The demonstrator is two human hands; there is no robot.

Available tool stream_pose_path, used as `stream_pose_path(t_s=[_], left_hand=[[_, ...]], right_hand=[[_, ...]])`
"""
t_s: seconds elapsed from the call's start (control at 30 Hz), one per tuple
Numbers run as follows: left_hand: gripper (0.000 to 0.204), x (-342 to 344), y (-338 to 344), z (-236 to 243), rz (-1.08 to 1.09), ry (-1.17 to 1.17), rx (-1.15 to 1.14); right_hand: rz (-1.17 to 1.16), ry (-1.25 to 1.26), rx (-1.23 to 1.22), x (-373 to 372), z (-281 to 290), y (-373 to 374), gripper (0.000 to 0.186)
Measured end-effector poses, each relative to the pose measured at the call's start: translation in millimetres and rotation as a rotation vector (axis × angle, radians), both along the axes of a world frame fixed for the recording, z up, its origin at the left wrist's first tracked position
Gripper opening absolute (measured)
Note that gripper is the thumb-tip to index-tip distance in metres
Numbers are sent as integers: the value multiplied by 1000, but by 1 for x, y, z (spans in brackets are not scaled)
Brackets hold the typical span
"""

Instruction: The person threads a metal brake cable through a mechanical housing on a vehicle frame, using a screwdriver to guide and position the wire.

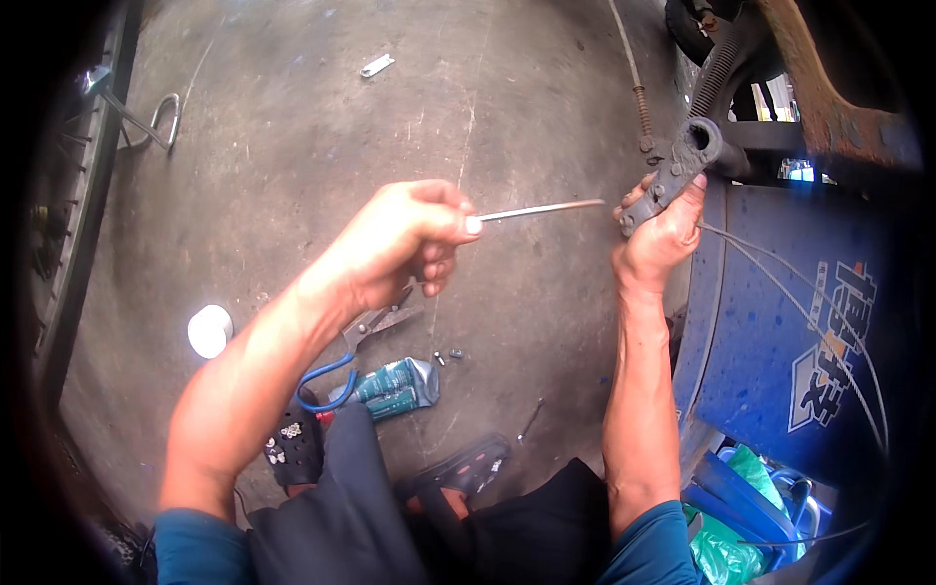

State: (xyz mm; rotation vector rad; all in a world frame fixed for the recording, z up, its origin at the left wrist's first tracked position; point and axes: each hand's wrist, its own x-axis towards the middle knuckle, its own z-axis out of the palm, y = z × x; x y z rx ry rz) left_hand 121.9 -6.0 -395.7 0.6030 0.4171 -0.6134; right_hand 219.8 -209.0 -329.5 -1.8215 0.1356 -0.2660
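Pinched between the thumb and fingers of my left hand [414,234] is a thin, straight metal rod [541,210]. Its free end points right, at the lower end of a dark, greasy metal bracket [673,180], with a small gap between them. My right hand [663,239] grips that bracket from below, fingers wrapped around it. Bolts sit along the bracket, and a round hollow tube end shows at its top. Below my left wrist, scissors [329,375] with blue handles lie on the floor, beside a crumpled green and silver tube [395,390].
A blue panel [760,283] with a loose cable [799,307] stands right, under a rusty frame [848,107]. A spring-wrapped cable [641,107] hangs above my right hand. Small bolts [440,358], a white round object [210,331] and a small white piece [376,65] lie on the floor.
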Motion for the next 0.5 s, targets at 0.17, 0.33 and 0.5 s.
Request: stream_pose_path(t_s=[0.17,0.33,0.5], left_hand=[[25,-31,-8,-17,160,-77,174],[42,-40,-15,-9,72,-393,358],[40,-41,-21,-1,-55,-340,203]], right_hand=[[24,-25,-65,3,-3,-4,52],[15,-17,-74,1,-4,-2,51],[15,-13,-46,2,0,0,48]])
